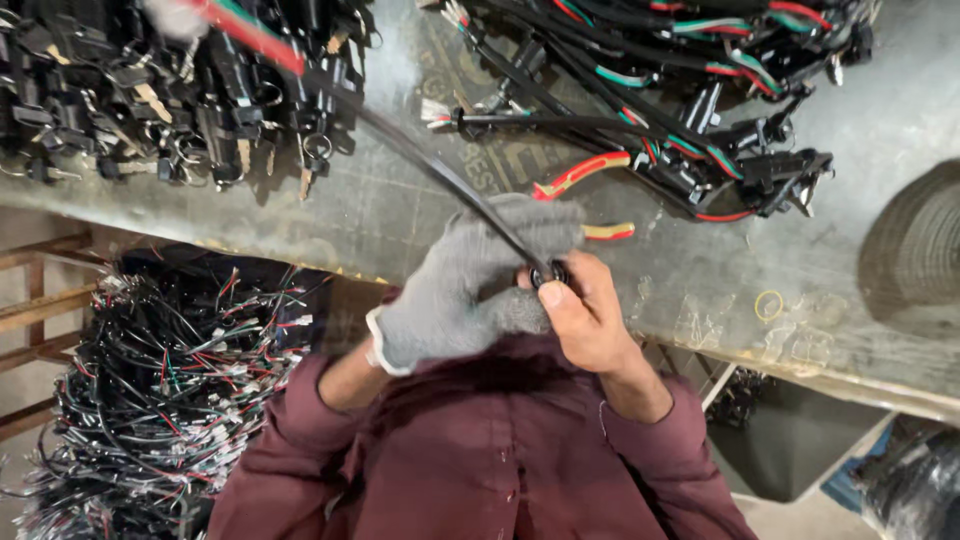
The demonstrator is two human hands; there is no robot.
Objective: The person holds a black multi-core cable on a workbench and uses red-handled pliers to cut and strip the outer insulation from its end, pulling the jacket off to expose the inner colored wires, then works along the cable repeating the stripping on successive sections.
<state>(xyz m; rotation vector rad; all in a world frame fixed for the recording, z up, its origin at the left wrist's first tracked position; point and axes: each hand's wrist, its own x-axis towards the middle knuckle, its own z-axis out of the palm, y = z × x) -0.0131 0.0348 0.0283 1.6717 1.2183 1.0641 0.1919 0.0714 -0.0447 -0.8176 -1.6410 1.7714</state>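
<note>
My left hand, in a grey knit glove, is closed around a black sleeved cable. The cable runs up and to the left, where red and green wires come out of its far end, blurred. My bare right hand touches the glove and pinches a small round black part at the cable's near end. What that part is I cannot tell. Both hands hover over the near edge of the grey metal table, close to my maroon shirt.
Black key-switch assemblies are piled at the far left and wire harnesses at the far right. Red-and-yellow-handled pliers lie behind my hands. A grey roll, a yellow rubber band and a floor-level wire heap are nearby.
</note>
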